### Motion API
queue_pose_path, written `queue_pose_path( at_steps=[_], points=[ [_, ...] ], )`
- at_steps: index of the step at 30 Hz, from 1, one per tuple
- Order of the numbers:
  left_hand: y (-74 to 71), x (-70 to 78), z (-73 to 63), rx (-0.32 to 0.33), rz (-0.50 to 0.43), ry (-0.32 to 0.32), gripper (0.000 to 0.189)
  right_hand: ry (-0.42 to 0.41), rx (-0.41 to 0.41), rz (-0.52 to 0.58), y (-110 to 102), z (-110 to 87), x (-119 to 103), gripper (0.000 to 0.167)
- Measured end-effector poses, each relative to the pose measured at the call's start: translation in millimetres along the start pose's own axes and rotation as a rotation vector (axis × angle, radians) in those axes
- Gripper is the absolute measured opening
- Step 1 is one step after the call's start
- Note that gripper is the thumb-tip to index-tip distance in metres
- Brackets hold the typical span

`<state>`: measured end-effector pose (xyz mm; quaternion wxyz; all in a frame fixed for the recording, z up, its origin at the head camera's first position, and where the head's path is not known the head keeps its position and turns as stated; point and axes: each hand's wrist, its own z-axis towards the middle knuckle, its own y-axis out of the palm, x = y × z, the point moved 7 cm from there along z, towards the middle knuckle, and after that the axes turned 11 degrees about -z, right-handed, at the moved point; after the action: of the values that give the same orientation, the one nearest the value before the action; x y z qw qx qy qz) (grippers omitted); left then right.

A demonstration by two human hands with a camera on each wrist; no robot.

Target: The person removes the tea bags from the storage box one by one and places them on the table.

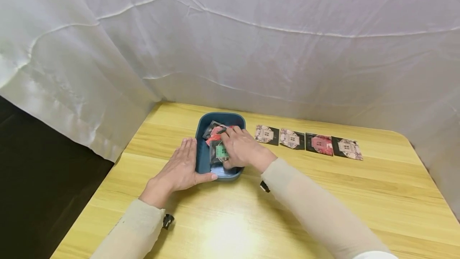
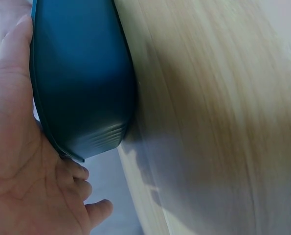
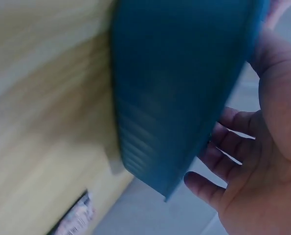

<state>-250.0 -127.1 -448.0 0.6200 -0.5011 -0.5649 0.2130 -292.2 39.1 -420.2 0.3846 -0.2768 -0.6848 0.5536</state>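
Head view, left hand: While the left hand (image 1: 176, 171) lies with its fingers straight along the left side of the blue tray (image 1: 203, 161), its thumb stretches along the near rim; this grip is spread wide and has hold of nothing.
Head view, right hand: The right hand (image 1: 242, 147) reaches over the right rim with bent fingers, at the right edge of a green-labelled packet (image 1: 217, 158); whether this grip has closed on it, I cannot tell.
Head view, tray: It stands on the wood-grained bench (image 1: 359, 195), near the far edge. Inside, the green-labelled packet lies about the middle, with a red packet (image 1: 212, 139) and a pink-labelled packet (image 1: 209, 129) farther back.
Head view, row: Right of the tray, four packets (image 1: 319, 144) lie in a line; the third from the left has a red label, the others pale ones.
Head view, backdrop: Pale cloth (image 1: 251, 59) hangs beyond the bench.
Left wrist view: The thumb rests along the tray's rim, beside its smooth outer wall; a ribbed patch shows low on that wall.
Right wrist view: The fingers are bent beside the rim, some tips hidden; part of one packet shows on the bench.
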Motion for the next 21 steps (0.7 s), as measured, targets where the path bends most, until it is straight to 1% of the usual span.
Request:
queue_pose_path(
  at_steps=[7,13,17,21],
  points=[
    [-0.8,0.7,0.7,0.009,0.041,0.0,0.138,0.003,0.026,-0.01,-15,-9.8,10,0.082],
    [-1.3,3.2,1.9,0.014,0.059,0.007,0.137,0.008,0.056,0.01,-17,-23.3,21,0.088],
    [-0.9,2.9,1.1,0.009,0.057,0.007,0.138,0.018,0.088,0.008,-19,-35.0,31,0.089],
    [-0.7,0.5,-0.2,0.008,0.043,0.001,0.139,0.03,0.104,0.017,-21,-47.3,42,0.087]
  ],
)
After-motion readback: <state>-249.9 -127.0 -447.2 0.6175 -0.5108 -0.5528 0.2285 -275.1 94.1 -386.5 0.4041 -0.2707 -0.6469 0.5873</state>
